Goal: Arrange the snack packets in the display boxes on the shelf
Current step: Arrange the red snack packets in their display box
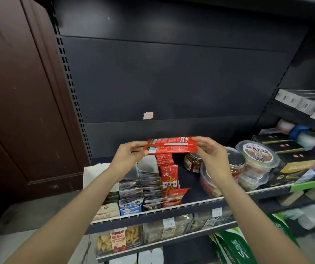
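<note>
Snack packets are the business here, and a small bunch of long red packets (171, 145) sits at the centre of the frame, held flat and level above the shelf (200, 195). The left hand (128, 157) pinches the left end between thumb and fingertips; the right hand (212, 151) pinches the right end the same way. How many packets make up the bunch I cannot tell, though it looks like more than one stacked together.

Directly below, slightly left of centre, stands a row of upright red packets (169, 178) in a red display box (174, 200), its front edge near the shelf lip. To the left of that are rows of grey and silver packets (143, 189) in their own white display boxes (149, 164). Right of centre stand a glass jar (192, 162) of something dark and, further right, clear plastic tubs (256, 155) with printed lids.

These packets look light, thin and limp, with a glossy film that is probably slick, so a loose stack would likely fan out or slide apart. Holding both ends keeps the bunch squared. For slotting them in, a grip along the top edges seems best, turning them upright and lowering them behind the standing red row without crushing the contents.
</note>
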Demonstrator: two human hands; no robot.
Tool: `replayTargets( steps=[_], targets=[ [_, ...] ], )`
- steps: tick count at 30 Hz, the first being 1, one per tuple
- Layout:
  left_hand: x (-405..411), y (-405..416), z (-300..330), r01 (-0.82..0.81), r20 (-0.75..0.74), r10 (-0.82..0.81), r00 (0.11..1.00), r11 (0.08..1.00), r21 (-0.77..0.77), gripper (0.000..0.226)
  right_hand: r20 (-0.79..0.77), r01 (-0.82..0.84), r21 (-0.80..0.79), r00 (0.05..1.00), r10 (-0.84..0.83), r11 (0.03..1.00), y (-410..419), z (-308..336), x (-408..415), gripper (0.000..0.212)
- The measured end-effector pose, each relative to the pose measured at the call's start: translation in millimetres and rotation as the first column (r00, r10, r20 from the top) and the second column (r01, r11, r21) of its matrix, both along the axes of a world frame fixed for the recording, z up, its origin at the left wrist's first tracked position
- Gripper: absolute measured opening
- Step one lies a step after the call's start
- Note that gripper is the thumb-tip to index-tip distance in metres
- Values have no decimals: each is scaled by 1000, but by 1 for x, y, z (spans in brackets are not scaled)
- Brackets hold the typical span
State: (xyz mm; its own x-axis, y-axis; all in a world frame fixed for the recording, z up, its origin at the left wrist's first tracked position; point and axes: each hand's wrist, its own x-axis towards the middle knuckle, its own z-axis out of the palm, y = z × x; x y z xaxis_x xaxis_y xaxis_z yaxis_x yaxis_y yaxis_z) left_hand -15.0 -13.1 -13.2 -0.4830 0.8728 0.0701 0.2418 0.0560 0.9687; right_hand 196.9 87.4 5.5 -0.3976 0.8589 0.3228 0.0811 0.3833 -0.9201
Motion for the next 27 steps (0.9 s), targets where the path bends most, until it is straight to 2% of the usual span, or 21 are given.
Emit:
replayTargets(
  steps=[2,5,7,10,13,16,18,22,27],
  targets=[
    [0,1,-3,-26,30,27,999,999,-26,25,68,69,125,995,-78,990,1,3,-2,19],
    [3,6,-8,-21,97,27,995,998,-65,21,120,139,228,978,-169,964,3,9,-6,8],
    [6,9,-12,-9,10,10,1000,993,-115,23,226,111,344,954,-196,933,6,12,-7,3],
    [8,11,-19,-11,-241,-38,970,981,-196,30,378,57,453,892,-250,889,10,12,-8,11],
    [8,6,-31,-5,-473,-149,869,951,-309,39,467,10,445,850,-242,895,12,8,-9,17],
    [4,-2,-41,41,-587,-312,747,903,-427,55,501,-15,418,838,-217,908,14,-2,-9,17],
    [4,-5,-45,66,-604,-393,694,869,-490,64,514,-24,407,833,-207,913,16,-11,-11,16],
    [2,-7,-50,60,-624,-446,642,840,-539,68,561,-109,335,821,-105,936,18,-30,-18,13],
    [1,-8,-57,76,-620,-468,630,831,-551,60,629,-149,299,774,-77,943,21,-48,-31,19]
  ],
)
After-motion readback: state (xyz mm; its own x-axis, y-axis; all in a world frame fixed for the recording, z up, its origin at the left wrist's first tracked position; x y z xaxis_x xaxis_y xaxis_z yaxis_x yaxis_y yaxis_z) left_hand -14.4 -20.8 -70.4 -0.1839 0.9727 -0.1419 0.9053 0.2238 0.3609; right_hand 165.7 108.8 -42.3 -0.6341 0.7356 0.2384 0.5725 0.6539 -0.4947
